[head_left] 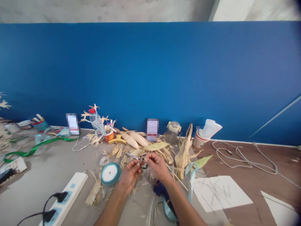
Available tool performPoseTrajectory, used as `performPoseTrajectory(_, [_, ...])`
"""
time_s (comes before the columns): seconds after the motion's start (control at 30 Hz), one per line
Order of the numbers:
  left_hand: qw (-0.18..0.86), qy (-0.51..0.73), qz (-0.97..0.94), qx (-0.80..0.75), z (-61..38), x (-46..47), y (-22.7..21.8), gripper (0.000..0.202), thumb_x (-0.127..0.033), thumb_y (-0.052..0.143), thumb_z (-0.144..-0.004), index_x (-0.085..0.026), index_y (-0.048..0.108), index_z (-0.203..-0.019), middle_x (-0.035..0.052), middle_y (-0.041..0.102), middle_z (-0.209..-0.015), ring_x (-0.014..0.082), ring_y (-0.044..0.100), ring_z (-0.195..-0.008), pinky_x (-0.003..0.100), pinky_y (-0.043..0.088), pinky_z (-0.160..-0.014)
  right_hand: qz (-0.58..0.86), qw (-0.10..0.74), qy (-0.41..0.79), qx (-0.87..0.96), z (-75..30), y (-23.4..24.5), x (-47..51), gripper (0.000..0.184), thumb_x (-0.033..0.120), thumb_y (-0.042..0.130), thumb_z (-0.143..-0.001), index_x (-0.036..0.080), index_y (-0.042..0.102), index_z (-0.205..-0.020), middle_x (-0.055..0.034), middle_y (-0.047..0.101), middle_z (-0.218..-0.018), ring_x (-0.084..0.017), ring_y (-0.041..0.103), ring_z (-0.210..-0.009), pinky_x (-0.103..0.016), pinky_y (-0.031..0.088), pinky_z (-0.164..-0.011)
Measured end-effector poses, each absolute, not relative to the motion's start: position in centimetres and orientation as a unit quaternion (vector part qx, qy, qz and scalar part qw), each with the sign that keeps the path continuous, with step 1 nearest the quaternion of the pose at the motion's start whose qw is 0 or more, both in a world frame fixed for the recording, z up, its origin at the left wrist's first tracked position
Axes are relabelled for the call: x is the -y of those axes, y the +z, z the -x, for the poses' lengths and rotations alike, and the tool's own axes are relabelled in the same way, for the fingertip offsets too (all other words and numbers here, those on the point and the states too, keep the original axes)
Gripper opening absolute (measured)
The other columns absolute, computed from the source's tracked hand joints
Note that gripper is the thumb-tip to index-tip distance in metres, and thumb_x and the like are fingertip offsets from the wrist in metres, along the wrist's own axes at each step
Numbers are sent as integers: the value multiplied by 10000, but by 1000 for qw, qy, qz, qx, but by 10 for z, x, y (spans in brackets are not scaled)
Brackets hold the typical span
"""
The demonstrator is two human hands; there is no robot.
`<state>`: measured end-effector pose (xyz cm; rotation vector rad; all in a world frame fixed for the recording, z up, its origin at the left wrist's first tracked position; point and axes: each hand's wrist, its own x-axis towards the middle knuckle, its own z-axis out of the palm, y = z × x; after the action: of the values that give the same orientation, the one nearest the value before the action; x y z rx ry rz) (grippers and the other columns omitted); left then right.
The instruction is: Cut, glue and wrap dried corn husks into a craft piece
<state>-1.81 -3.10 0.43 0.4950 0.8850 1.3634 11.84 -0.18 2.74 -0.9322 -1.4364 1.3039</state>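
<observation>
My left hand (129, 176) and my right hand (158, 165) meet over the middle of the table, fingertips pinched close together. A small brownish piece shows at the left fingertips, too small to name. What the right fingers pinch is hidden. Just behind the hands lies a pair of scissors (132, 156), its dark handles partly covered by my fingers. Dried corn husks (157, 146) are heaped beyond, with whole pale husks (130, 139) on top. Left of my left hand stands a spool of blue ribbon (110, 174), beside a small white roll (104, 161).
A power strip (68, 199) with black plugs lies front left. Along the blue partition (150, 72) stand a bottle (95, 121), a red cup (108, 136), a lidded jar (172, 131) and a paper cup (199, 139). Thin sticks lie on white paper (223, 193) at right.
</observation>
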Motion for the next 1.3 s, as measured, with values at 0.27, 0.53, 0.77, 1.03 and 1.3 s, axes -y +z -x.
performPoseTrajectory(0.27, [640,598,-244,-416,18,31,0,325,-317,880,-499,-127,698,-690,-4,635,-599,62,491,-492,190,401,-518,375,474,590,535,-115,28,3,135,305,638,-708,186,577,-684,49,533,-569,-91,436,-504,-229,366,-532])
performPoseTrajectory(0.53, [643,599,-247,-408,19,30,-4,312,-301,874,-511,-128,692,-697,-6,621,-593,67,490,-501,189,385,-512,375,455,617,522,-116,27,2,78,238,626,-673,173,589,-696,53,523,-563,-87,427,-505,-229,344,-535])
performPoseTrajectory(0.77, [638,598,-247,-417,17,31,1,322,-311,873,-508,-125,681,-688,-6,616,-595,67,487,-496,194,385,-514,391,444,574,567,-116,26,0,54,237,574,-694,188,574,-671,36,545,-600,-109,463,-559,-240,385,-576])
performPoseTrajectory(1.03, [628,594,-275,-421,17,30,-4,310,-344,856,-533,-133,689,-687,-10,595,-565,77,480,-501,202,363,-515,413,432,527,604,-115,23,1,53,246,527,-733,207,530,-697,53,500,-566,-116,465,-520,-245,390,-549])
performPoseTrajectory(1.3, [620,596,-273,-431,17,30,-2,329,-347,866,-497,-133,698,-682,13,649,-627,72,478,-487,205,364,-514,404,474,555,552,-113,19,-1,115,276,579,-714,201,531,-787,46,518,-635,-105,472,-504,-242,389,-517])
